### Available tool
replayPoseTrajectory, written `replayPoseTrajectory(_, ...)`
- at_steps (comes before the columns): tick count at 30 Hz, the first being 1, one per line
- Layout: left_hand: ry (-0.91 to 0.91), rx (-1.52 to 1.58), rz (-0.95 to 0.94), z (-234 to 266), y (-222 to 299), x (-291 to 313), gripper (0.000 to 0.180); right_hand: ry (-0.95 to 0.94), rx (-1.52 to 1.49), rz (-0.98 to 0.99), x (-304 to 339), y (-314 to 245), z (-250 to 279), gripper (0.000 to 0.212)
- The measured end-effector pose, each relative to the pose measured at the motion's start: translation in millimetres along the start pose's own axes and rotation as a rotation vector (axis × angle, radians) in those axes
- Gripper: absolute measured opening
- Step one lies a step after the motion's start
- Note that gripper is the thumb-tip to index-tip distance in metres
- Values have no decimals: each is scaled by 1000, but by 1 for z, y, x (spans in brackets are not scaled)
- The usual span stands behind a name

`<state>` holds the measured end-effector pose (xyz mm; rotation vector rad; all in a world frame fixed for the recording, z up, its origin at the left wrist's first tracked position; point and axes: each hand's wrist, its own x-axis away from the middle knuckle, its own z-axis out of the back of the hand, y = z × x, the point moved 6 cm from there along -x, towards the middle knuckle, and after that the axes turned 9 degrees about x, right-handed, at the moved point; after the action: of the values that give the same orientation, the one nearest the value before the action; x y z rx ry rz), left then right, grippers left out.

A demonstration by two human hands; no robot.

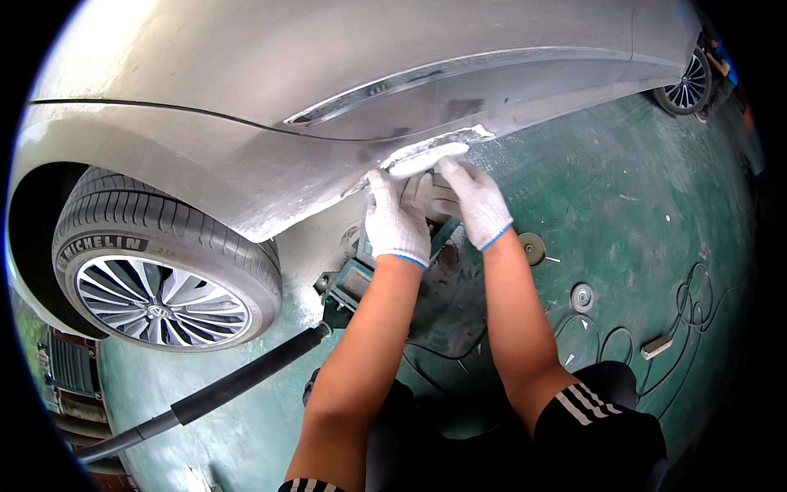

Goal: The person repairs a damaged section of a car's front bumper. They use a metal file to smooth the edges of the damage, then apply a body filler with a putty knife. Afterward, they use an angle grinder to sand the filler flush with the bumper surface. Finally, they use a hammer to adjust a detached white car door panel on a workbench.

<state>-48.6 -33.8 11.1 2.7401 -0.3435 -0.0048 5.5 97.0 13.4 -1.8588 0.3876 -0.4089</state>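
A: How's the step best done?
B: My call: keep the left hand [397, 217] and right hand [475, 201] sharing the load at either end of the white piece [428, 160], line it up with the car's [246, 156] lower edge, use even pressure, no twisting.
A: Where's the piece?
B: Between the hands, under the door, just beside a rough white patch [475, 132].
A: Hand state?
B: Fingers bent, bunched close, partly overlapping; can't tell whether either pinches it.
A: Textures, left to right?
B: Grooved rubber tyre [156, 205], shiny spoked wheel [162, 297], straight dark bar [238, 384] with a padded sleeve, smooth silver-grey bodywork, knitted white gloves with blue cuffs, piece long, rounded, smooth-looking. Then a flat olive disc [533, 248], small grey disc [582, 298], scuffed green floor [598, 189].
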Motion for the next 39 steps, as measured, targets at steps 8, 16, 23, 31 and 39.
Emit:
replayPoseTrajectory(8, 44, -96, -29, -8, -13, -4, 78, -27, -166, 32, -19, 3, 5, 37)
replayPoseTrajectory(16, 45, -347, -69, 5, 0, -9, 74, -116, -226, 13, -25, -1, 1, 35)
replayPoseTrajectory(23, -36, -304, -112, 13, 1, -14, 44, -95, -246, -44, -27, 7, -3, 38)
replayPoseTrajectory(31, 106, -377, -158, -3, 1, -2, 37, -81, -219, -60, -27, 5, 1, 42)
replayPoseTrajectory(39, 65, -399, -239, 19, 1, -20, 31, -102, -309, -54, -28, 12, -8, 46)
